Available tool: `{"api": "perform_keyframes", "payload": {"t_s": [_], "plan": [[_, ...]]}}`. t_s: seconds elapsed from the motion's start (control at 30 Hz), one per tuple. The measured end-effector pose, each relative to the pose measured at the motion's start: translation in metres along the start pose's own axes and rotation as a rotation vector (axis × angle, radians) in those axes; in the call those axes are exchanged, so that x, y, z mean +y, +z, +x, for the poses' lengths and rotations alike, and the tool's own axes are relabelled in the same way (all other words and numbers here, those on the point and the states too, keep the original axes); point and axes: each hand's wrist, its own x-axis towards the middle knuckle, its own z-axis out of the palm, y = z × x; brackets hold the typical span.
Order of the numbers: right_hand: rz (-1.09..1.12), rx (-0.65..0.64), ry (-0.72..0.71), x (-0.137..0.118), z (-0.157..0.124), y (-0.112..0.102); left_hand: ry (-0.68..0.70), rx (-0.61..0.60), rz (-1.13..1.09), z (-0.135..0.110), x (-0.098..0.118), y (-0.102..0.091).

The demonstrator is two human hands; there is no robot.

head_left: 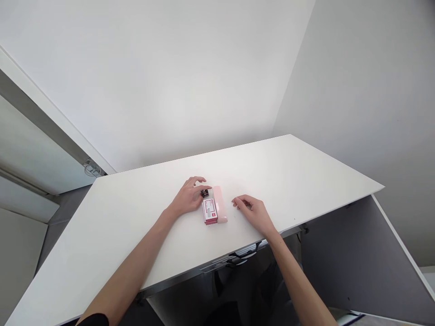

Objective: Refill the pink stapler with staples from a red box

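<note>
A long, smooth pink item that looks like a stapler (219, 204) lies on the white desk (272, 167). Along its left side sits a small stack of white and magenta boxes (210, 209). Just behind the boxes is a small black and metallic item (204, 193), perhaps a staple remover, partly covered by my left hand (190, 195). That hand is open, its index finger reaching over the black item toward the pink one's far end. To the right of the pink item, my right hand (253, 212) rests with curled fingers; whatever is at its fingertips, if anything, is too small to make out.
A white wall (190, 90) rises behind the desk, and a grey wall (374, 90) stands at the right. Tiny specks lie near my right hand. Below the front edge are dark cables (241, 258) and a grey side panel (360, 253).
</note>
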Motion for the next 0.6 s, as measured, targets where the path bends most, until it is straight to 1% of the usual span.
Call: {"api": "perform_keyframes", "payload": {"t_s": [0.1, 0.23, 0.43, 0.6], "plan": [[0.007, 0.009, 0.001, -0.0008, 0.0001, 0.0002, -0.010, -0.007, -0.006, 0.0010, -0.0016, 0.0011], [0.006, 0.016, -0.007, 0.0013, 0.0005, -0.0002, -0.056, 0.052, -0.042, 0.0033, -0.0037, 0.0031], [0.015, 0.019, -0.004, 0.0021, 0.0006, -0.0016, -0.029, 0.016, -0.169, 0.0064, -0.0009, 0.0016], [0.013, 0.017, -0.009, 0.0034, 0.0012, -0.0020, -0.064, 0.007, -0.257, 0.0068, 0.0012, 0.0017]]}}
